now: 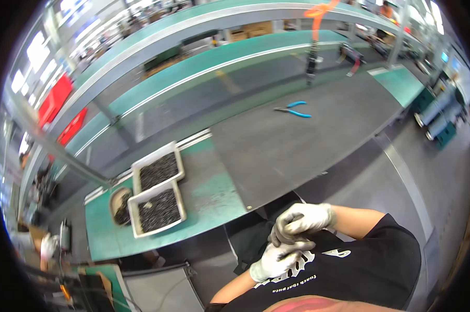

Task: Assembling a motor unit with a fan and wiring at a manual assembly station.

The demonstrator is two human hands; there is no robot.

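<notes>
From here, the left hand (279, 261) and right hand (307, 218) are touching before the shirt (373, 270), fingers curled; I can't tell whether they're gripping anything. Beyond, nearer the right, the pliers (293, 111) are lying sideways on the mat (266, 156), tips pointing left.

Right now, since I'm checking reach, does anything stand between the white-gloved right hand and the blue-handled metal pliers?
Nothing visible does: the flat grey mat and its near edge lie between right hand and pliers.
</notes>
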